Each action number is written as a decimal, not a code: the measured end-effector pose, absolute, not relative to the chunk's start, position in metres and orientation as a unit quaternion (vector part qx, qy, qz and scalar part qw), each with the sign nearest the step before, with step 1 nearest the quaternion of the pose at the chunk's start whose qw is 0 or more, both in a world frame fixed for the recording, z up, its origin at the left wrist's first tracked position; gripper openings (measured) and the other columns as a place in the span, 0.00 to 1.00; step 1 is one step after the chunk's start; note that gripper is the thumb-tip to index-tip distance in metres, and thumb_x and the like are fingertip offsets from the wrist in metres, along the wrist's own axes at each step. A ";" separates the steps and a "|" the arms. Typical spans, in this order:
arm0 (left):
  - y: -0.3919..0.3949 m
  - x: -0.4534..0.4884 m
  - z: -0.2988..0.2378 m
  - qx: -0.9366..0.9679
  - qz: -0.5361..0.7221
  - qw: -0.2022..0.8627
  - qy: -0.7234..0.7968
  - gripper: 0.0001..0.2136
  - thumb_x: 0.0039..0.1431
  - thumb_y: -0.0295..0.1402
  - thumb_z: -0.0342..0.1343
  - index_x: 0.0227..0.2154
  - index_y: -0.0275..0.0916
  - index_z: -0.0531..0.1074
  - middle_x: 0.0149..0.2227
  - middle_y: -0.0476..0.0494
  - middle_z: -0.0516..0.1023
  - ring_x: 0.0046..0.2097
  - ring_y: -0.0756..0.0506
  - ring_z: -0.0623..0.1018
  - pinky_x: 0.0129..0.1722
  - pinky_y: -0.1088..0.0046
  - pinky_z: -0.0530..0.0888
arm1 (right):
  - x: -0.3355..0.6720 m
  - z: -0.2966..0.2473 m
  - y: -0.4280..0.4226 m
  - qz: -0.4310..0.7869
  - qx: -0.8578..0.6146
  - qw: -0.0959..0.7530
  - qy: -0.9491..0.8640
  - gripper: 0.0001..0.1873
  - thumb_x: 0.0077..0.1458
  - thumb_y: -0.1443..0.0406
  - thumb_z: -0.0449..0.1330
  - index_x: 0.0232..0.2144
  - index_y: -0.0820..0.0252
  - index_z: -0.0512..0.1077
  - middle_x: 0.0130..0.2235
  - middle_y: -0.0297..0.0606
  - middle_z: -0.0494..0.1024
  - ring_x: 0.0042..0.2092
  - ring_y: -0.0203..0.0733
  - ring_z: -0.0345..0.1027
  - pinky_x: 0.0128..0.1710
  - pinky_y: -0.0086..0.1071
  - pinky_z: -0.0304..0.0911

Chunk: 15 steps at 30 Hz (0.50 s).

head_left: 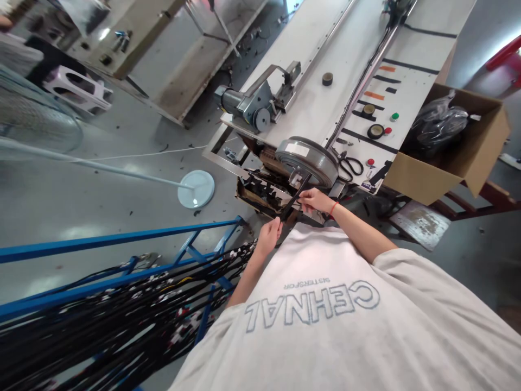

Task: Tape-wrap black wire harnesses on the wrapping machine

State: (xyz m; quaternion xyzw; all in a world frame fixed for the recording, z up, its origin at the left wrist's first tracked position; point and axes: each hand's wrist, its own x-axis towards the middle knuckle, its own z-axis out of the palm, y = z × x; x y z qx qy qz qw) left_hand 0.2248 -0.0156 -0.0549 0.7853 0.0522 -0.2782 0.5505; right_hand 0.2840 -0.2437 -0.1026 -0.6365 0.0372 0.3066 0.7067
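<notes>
A black cable-like length [291,203] comes out of the round grey taping wheel [307,158] at the near end of the bench. My left hand [269,236] is closed at its lower end, fingers pinched together. Nearer the wheel, my right hand [315,201] pinches the same length between thumb and fingers. Behind the wheel, a dark bundle of cables [358,89] runs up along the bench. Black-handled scissors [350,165] lie just right of the wheel. Whether the black length is bare cable or wrapped in tape I cannot tell.
Tape rolls [375,131] and coloured buttons sit on the white bench [301,114]. A motor unit [246,103] stands at its left edge. An open cardboard box [468,157] is at right. Many black cables [134,309] hang on a blue rack [122,237] at left.
</notes>
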 end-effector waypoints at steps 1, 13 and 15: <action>-0.015 0.226 -0.054 0.783 -0.273 0.556 0.052 0.27 0.57 0.62 0.44 0.21 0.42 0.57 0.17 0.56 0.51 0.20 0.53 0.53 0.20 0.74 0.53 | 0.281 -0.103 -0.250 0.318 -0.654 0.684 0.054 0.06 0.55 0.66 0.61 0.34 0.65 0.73 0.18 0.30 0.75 0.16 0.29 0.61 0.16 0.20 0.55; -0.051 0.268 -0.053 0.767 -0.423 0.460 -0.148 0.23 0.61 0.53 0.46 0.25 0.38 0.72 0.28 0.44 0.77 0.33 0.45 0.75 0.37 0.71 0.72 | 0.284 -0.081 -0.268 0.349 -0.635 0.689 -0.022 0.24 0.53 0.49 0.64 0.20 0.63 0.69 0.18 0.35 0.75 0.20 0.30 0.66 0.24 0.23 0.65; -0.073 0.278 -0.059 0.761 -0.378 0.514 -0.117 0.23 0.62 0.53 0.44 0.26 0.38 0.69 0.26 0.45 0.75 0.30 0.46 0.75 0.34 0.71 0.72 | 0.279 -0.077 -0.270 0.341 -0.652 0.676 -0.037 0.22 0.56 0.51 0.62 0.21 0.61 0.68 0.19 0.33 0.74 0.21 0.31 0.65 0.23 0.24 0.63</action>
